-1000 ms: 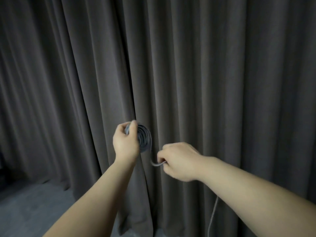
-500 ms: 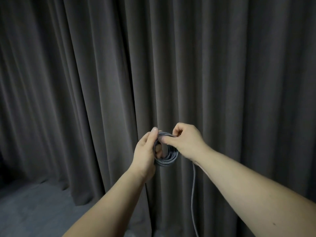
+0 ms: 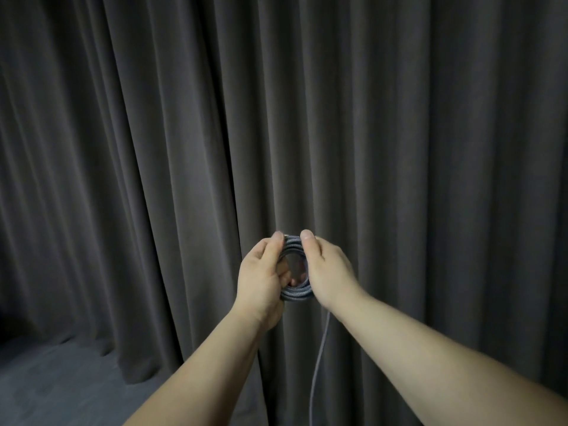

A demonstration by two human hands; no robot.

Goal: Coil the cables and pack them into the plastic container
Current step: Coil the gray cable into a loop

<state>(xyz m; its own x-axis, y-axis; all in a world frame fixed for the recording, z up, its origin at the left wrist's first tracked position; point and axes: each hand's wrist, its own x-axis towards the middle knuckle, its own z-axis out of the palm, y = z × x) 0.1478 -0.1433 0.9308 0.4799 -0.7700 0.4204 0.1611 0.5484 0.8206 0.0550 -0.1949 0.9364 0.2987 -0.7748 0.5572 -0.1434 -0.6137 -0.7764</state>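
Both of my hands are up in front of me, gripping one coil of grey braided cable [image 3: 296, 294] between them. My left hand [image 3: 261, 279] curls round the coil's left side, thumb pressed on its top edge; my right hand [image 3: 330, 276] clasps the right side, thumb likewise on top. A loose tail of the cable [image 3: 318, 368] hangs down below my right wrist. Beyond hangs a dark pleated curtain [image 3: 399, 133], with grey floor [image 3: 55, 382] at lower left.
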